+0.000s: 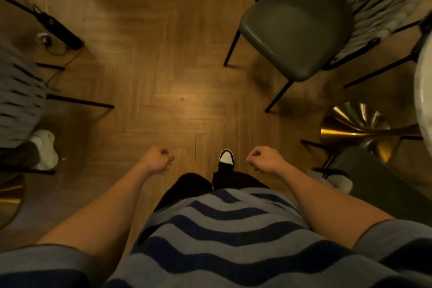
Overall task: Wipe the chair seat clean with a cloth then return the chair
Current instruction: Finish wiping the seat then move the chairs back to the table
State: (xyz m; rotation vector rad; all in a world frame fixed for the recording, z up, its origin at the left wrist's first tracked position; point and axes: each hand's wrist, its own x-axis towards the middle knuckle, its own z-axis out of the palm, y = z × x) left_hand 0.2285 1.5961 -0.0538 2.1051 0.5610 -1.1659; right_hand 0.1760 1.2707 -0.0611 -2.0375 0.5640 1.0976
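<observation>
No cloth is visible anywhere, so the wipe may stall while one is found. The chair's thin black legs and the gold table base [355, 128] at three o'clock could trip the person. Both grips are closed fists holding nothing: left hand [159, 159], right hand [264, 158]. The chair [297, 28], its dark seat bare, stands at one o'clock, well apart from both.

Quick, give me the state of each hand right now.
Left hand: fingers curled into a fist, holding nothing.
Right hand: fingers curled into a fist, holding nothing; no cloth in it.
</observation>
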